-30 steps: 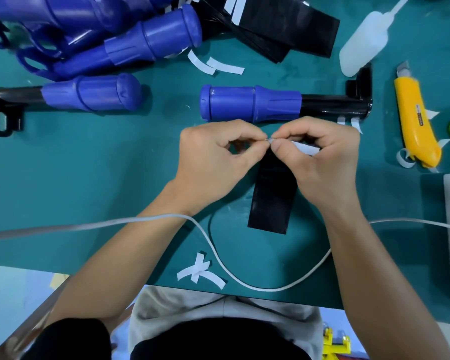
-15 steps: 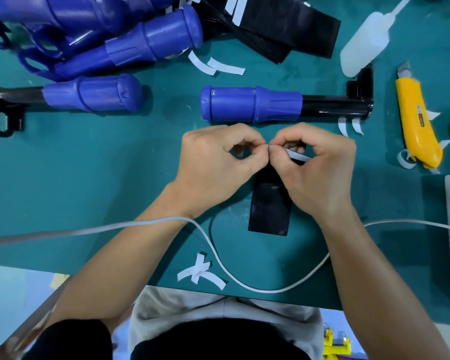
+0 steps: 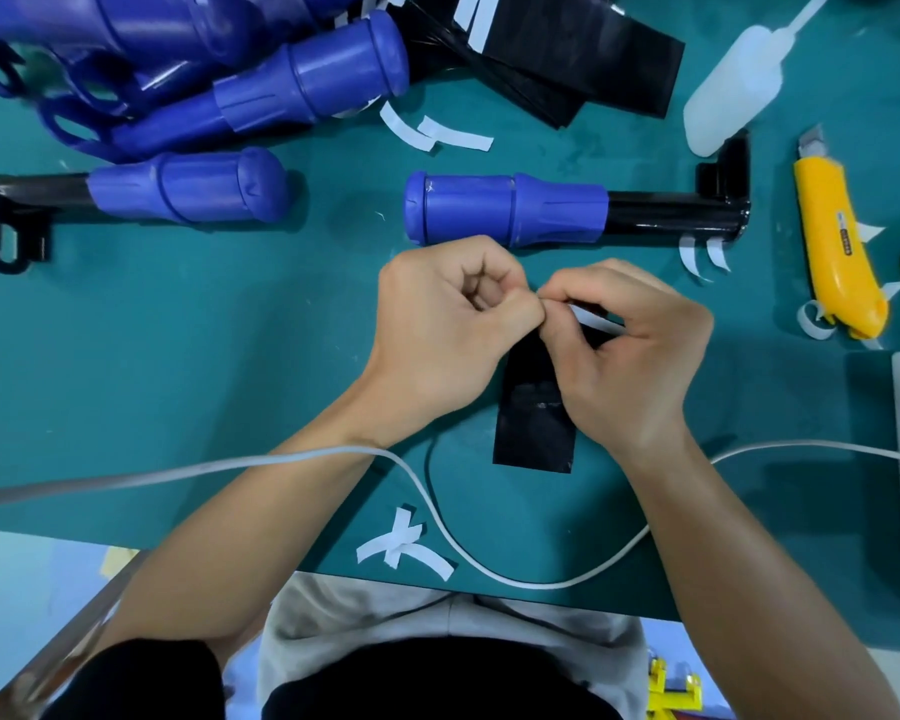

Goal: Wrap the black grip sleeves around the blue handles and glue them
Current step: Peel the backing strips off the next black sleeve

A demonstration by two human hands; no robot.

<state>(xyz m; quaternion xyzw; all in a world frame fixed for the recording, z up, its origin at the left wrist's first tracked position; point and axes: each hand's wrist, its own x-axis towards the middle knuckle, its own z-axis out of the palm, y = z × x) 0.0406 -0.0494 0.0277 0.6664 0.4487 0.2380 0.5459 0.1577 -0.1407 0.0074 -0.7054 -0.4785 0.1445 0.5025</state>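
Both hands sit slightly nearer the person than a second ago. Left hand (image 3: 448,335) and right hand (image 3: 635,356) are tightly curled, fingertips meeting to pinch the top edge of the flat black grip sleeve (image 3: 533,423) beside its thin white paper strip (image 3: 593,320) — the sleeve lies on the teal mat (image 3: 230,356), just below the blue ribbed plastic handle (image 3: 505,207).
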